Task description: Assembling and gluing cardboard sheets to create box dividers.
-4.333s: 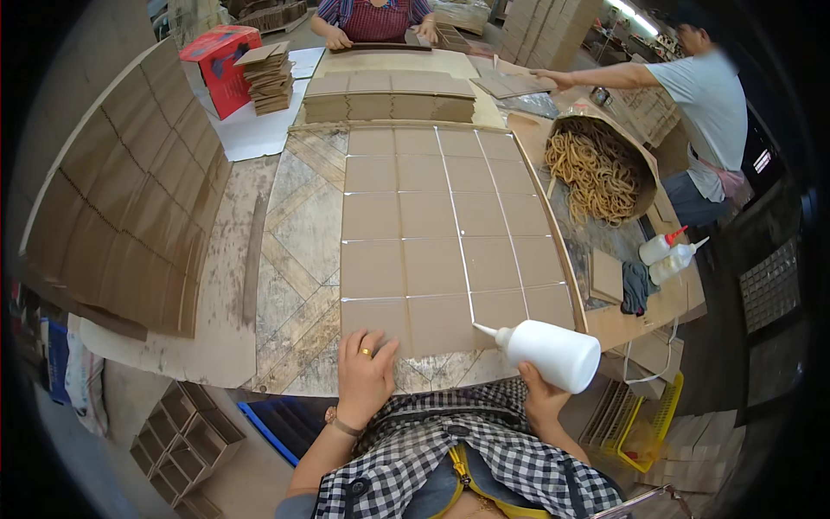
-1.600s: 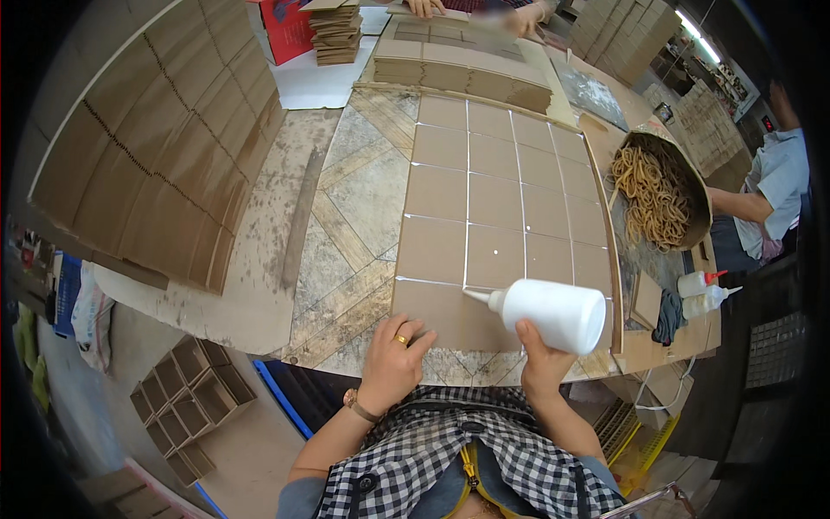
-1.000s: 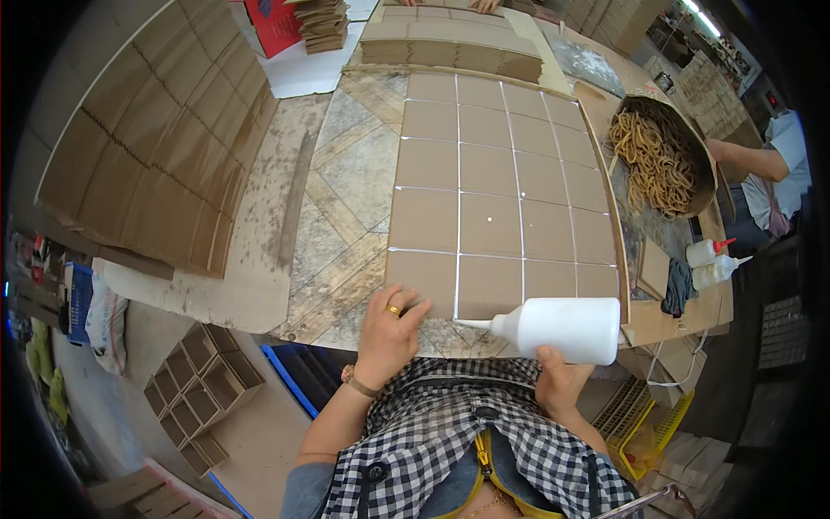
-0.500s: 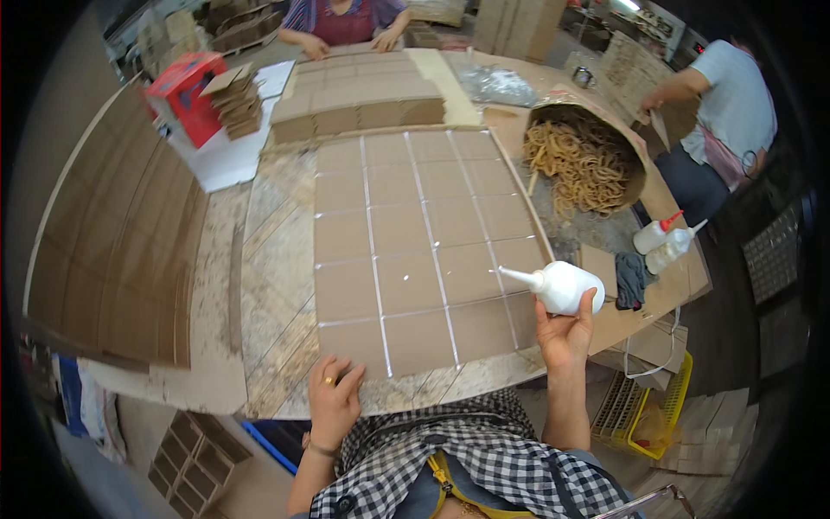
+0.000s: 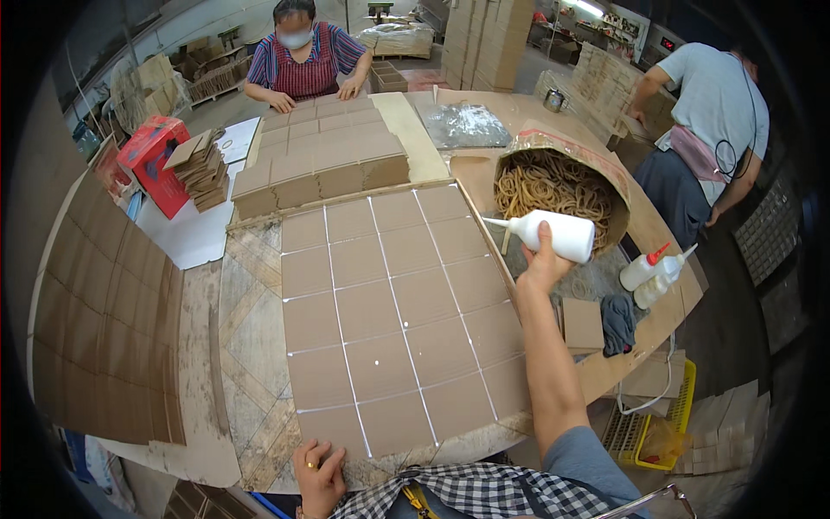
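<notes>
My right hand (image 5: pixel 543 262) holds a white glue bottle (image 5: pixel 558 234) on its side, nozzle pointing left, raised over the right edge of a grid of brown cardboard squares (image 5: pixel 393 311). White glue lines run between the squares and small white dots sit on some of them. My left hand (image 5: pixel 318 471) rests flat, fingers spread, on the near edge of the grid at the table's front; it wears a ring.
A round bin of rubber bands (image 5: pixel 558 186) stands just behind the bottle. Two more glue bottles (image 5: pixel 650 270) and a dark cloth (image 5: pixel 617 322) lie at the right. Stacked cardboard (image 5: pixel 322 169), a red box (image 5: pixel 156 160), and two other people (image 5: pixel 303 52) (image 5: pixel 709 112) are farther off.
My right hand has lifted the glue bottle up and away from the near rows toward the right side by the bin. My left hand stays at the grid's near edge.
</notes>
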A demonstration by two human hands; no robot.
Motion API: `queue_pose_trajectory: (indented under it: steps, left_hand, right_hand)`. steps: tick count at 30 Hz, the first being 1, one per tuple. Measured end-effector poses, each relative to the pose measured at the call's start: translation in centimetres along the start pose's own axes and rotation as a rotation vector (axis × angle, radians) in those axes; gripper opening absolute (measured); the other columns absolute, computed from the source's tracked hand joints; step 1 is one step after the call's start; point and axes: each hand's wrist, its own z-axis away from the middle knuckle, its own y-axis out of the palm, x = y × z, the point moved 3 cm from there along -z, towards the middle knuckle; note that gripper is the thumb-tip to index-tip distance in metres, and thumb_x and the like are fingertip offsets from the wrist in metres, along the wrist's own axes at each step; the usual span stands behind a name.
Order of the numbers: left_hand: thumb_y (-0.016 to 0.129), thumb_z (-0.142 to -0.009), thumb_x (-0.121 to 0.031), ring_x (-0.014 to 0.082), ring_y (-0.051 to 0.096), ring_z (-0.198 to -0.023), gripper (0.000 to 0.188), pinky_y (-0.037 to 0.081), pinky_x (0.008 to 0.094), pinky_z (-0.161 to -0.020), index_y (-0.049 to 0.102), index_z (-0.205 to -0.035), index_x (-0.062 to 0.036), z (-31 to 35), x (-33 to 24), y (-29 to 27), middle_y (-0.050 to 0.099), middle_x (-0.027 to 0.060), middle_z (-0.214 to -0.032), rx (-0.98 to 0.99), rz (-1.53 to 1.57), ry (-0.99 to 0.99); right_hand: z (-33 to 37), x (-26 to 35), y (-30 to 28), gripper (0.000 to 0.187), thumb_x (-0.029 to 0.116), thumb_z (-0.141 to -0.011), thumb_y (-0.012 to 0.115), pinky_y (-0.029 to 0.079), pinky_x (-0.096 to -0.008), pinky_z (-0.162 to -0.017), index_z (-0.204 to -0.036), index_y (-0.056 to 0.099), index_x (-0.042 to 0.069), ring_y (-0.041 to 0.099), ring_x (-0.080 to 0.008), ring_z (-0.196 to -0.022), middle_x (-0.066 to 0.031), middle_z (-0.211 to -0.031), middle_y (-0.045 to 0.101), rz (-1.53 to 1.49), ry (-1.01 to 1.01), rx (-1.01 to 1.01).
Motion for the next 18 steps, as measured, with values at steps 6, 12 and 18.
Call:
queue_pose_trajectory:
  steps: [6,12,18]
  left_hand:
    - [0.072,-0.067,-0.015,0.0362,0.054,-0.1,0.032,0.045,0.0472,-0.083,0.069,-0.098,-0.0144,1.3,2.1,1.5,0.06,0.0111,-0.102,0.033,-0.081,0.053]
    - [0.069,-0.073,-0.02,0.0349,0.051,-0.111,0.032,0.041,0.0454,-0.093,0.071,-0.105,-0.0182,1.7,2.3,1.5,0.062,0.0107,-0.109,0.142,-0.023,-0.098]
    - [0.062,-0.078,-0.02,0.0324,0.05,-0.113,0.029,0.038,0.0427,-0.098,0.071,-0.105,-0.0226,3.4,4.2,2.6,0.063,0.0093,-0.112,0.224,0.017,-0.185]
  right_hand:
    - [-3.9,-7.5,6.0,0.089,0.013,-0.067,0.083,0.043,-0.0396,-0.097,-0.132,0.024,-0.003,0.05,-0.0297,-0.113,-0.0208,-0.127,0.043,0.049,-0.371,0.084]
    - [-3.9,-10.5,10.2,0.093,0.014,-0.065,0.085,0.044,-0.0399,-0.095,-0.133,0.023,-0.003,0.05,-0.0304,-0.112,-0.0217,-0.127,0.043,0.193,-0.399,0.093]
    - [-4.6,-12.3,11.7,0.096,0.017,-0.065,0.085,0.044,-0.0409,-0.094,-0.134,0.022,-0.004,0.051,-0.0314,-0.112,-0.0232,-0.126,0.045,0.262,-0.491,0.123]
